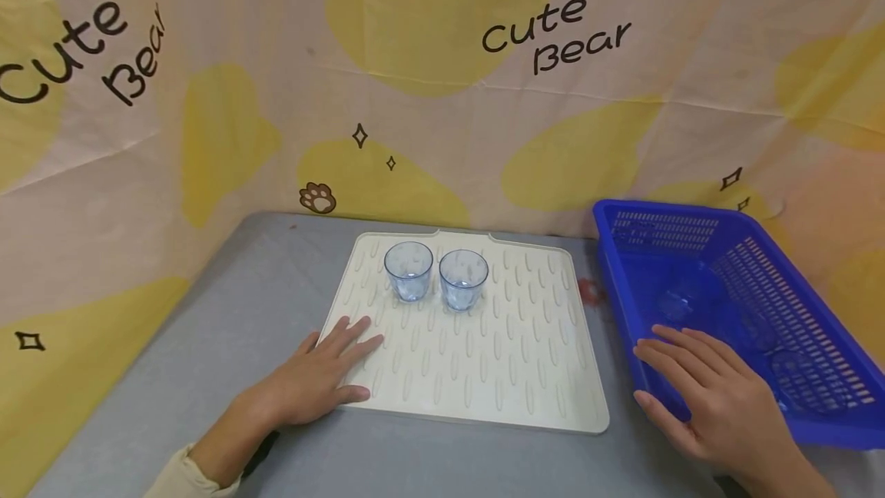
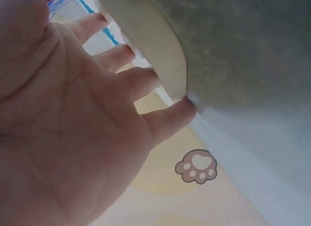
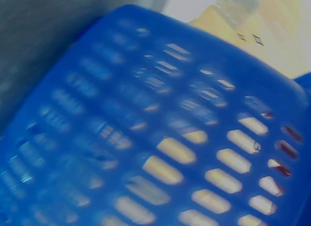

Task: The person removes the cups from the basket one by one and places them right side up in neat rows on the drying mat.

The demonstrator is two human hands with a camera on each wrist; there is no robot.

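Observation:
Two clear bluish glasses, the left glass (image 1: 409, 271) and the right glass (image 1: 463, 280), stand upright side by side on a cream drying mat (image 1: 477, 375). My left hand (image 1: 311, 379) lies with fingers spread on the mat's left edge. In the left wrist view its palm (image 2: 73, 119) shows, the fingertips by the mat's edge (image 2: 160, 46). Over the left side of a blue basket (image 1: 618, 313) is my right hand (image 1: 719, 398), fingers extended, with nothing seen in it. Clear glasses (image 1: 809, 379) lie inside, partly hidden by that hand.
The mat and the basket sit on a grey-covered table (image 1: 207, 344). A patterned cloth (image 1: 442, 121) hangs behind and at the sides. The basket's slotted wall (image 3: 160, 129) fills much of the right wrist view. A small reddish mark (image 1: 590, 292) lies between mat and basket.

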